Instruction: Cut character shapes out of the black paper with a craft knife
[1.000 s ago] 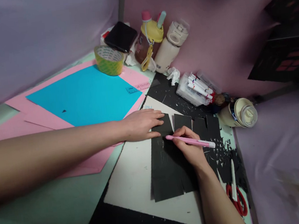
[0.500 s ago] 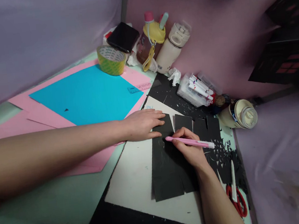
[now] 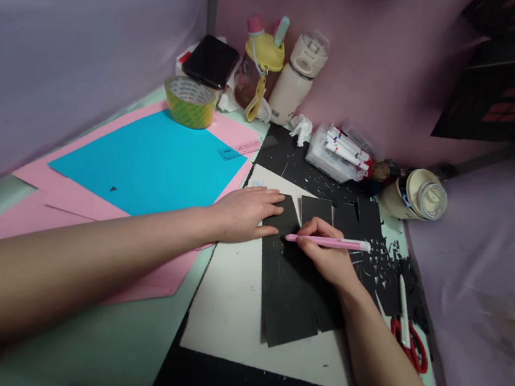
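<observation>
Black card (image 3: 286, 304) lay on a white board (image 3: 218, 296) at the near right of the bench (image 3: 90, 360). Surface matte, charcoal-black and flat, with a few faint pale marks just left of the right hand (image 3: 328, 253). Left edge straight; near edge broken by a narrow slit. At the far edge, a wedge-shaped gap separated the left portion from the next. The right hand and its shadow covered the middle, so I could not tell whether the portions were joined.

Left hand (image 3: 248, 214): palm down, fingers slightly spread, thumb apart; fingertips rested on the card's far left part. Right hand: thumb and fingers pinched a slender pink tool (image 3: 332, 242) with a white right end, held slantwise over the card. Contact between its left end and the card could not be made out.

To the right, black paper scraps (image 3: 379, 261) were scattered, with red-handled scissors (image 3: 415, 354) nearer and a white implement (image 3: 404, 312) across them. A blue sheet (image 3: 152, 165) lay on pink paper (image 3: 174, 280) at the left; a yellow-green tape roll (image 3: 191, 114) stood at its far edge. A clear ruler (image 3: 238, 150) overlapped the blue sheet's right corner.
</observation>
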{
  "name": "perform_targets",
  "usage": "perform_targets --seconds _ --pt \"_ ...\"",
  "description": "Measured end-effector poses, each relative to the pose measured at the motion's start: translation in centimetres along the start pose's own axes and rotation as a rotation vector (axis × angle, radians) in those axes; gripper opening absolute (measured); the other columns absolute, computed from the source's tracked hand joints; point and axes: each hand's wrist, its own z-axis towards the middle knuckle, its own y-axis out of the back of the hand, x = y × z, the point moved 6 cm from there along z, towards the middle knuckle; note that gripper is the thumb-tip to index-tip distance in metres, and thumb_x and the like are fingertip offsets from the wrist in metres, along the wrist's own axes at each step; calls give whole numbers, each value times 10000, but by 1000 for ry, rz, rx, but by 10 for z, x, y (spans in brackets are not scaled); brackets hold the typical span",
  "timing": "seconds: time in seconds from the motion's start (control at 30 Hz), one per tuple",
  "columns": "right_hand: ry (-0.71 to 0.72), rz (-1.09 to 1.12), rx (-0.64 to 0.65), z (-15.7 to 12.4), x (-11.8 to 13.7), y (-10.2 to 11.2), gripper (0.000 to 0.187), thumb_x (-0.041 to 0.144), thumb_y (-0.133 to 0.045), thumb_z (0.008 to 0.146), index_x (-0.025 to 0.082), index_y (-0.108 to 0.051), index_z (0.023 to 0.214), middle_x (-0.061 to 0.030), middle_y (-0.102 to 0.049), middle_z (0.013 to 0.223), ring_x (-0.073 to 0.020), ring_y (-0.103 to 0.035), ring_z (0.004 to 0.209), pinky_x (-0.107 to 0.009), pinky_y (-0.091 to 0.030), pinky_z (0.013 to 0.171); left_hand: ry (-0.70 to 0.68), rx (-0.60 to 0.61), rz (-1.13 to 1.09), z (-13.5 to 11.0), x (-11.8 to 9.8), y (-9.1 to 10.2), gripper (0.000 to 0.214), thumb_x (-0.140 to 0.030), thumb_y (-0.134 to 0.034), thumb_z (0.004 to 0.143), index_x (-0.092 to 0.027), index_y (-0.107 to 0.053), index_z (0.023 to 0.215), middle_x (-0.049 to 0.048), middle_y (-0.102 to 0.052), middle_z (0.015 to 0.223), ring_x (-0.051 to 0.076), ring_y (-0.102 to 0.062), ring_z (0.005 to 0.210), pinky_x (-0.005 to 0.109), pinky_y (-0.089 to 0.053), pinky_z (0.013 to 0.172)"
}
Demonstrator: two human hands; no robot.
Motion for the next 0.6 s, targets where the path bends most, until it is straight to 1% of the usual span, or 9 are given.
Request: perform_targets --seconds 0.23,0.4,0.6 --pt "9 2 0 -1 1 0 115 247 -646 754 211 -569 677 35 -557 630 -127 -485 598 -236 -393 547 -7 -24 -21 -2 1 1 499 -449 -579 928 -154 -592 1331 95 -434 1518 254 -347 1442 398 -239 1197" --pt "15 -19 -10 -2 2 0 110 246 -643 752 212 -573 674 30 -565 627 -130 -497 595 -238 -405 547 -1 -9 -7 -1 0 0 493 -458 -568 931 -175 -587 1334 87 -423 1525 241 -339 1446 384 -237 1197" --pt "10 -18 -8 -2 1 1 109 261 -653 745 212 -580 681 30 -572 631 -130 -501 589 -236 -405 540 1 -8 -9 -2 0 1 496 -456 -568 932 -169 -585 1337 86 -419 1527 237 -334 1449 385 -235 1199"
